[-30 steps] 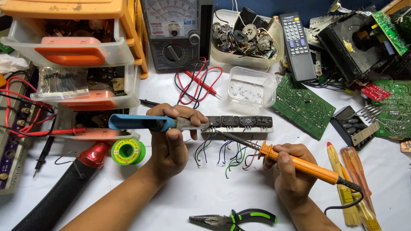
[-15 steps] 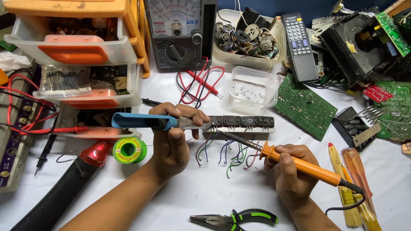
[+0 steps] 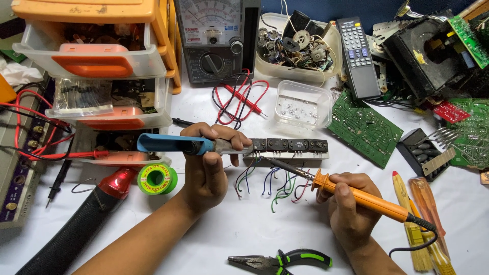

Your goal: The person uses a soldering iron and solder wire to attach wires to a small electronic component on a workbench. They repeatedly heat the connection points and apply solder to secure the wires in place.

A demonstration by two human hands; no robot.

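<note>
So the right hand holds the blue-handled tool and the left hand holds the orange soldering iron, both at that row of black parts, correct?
Not quite: the head view shows them swapped. The right hand holds the orange soldering iron and the left hand holds the blue-handled tool, both at the row of black parts.

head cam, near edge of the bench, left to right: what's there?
Black torch with red head → green solder spool → left hand gripping the blue desoldering pump → green-handled pliers → right hand holding the orange soldering iron → yellow and orange screwdrivers.
</note>
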